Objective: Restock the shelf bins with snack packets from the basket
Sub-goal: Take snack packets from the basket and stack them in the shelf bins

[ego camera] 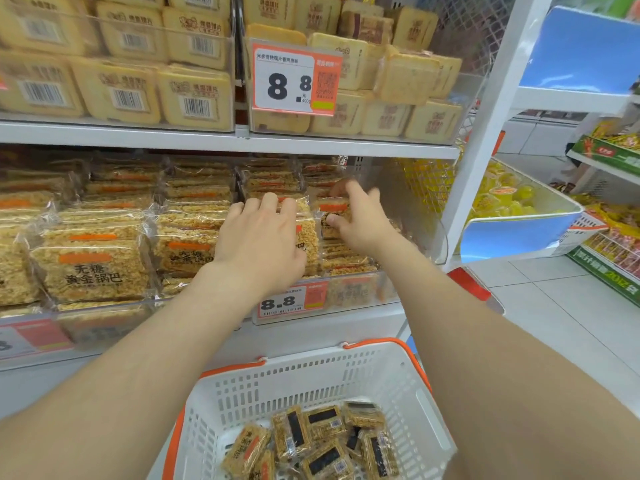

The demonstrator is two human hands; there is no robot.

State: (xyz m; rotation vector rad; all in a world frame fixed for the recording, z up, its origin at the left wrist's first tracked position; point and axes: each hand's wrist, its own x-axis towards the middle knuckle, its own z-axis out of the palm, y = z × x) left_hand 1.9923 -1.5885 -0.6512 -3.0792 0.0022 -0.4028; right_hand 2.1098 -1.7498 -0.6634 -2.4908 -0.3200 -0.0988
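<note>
1. The left hand (259,237) lies on top of the snack packets (97,268) in the lower shelf bin (360,291), near the middle of the view. Its fingers are spread and almost straight, and it holds nothing.
2. The right hand (360,220) is just beside it, at 3 o'clock. Its thumb and fingers pinch one packet (334,209) in the bin. This hand looks a bit blurry.
3. The bin is see-through and nearly full of golden packets with orange stripes.
4. A small price tag (291,303) saying 8.8 sits on the bin's front, at 6 o'clock from the left hand.
5. The basket (277,386) is white with an orange rim. It sits at 6 o'clock in the view, under both arms.
6. Loose packets (311,441) lie in a pile at the bottom of the basket.
7. At 12 o'clock, the top shelf (207,140) holds pale yellow packs (197,95) and a big price tag (294,81).
</note>
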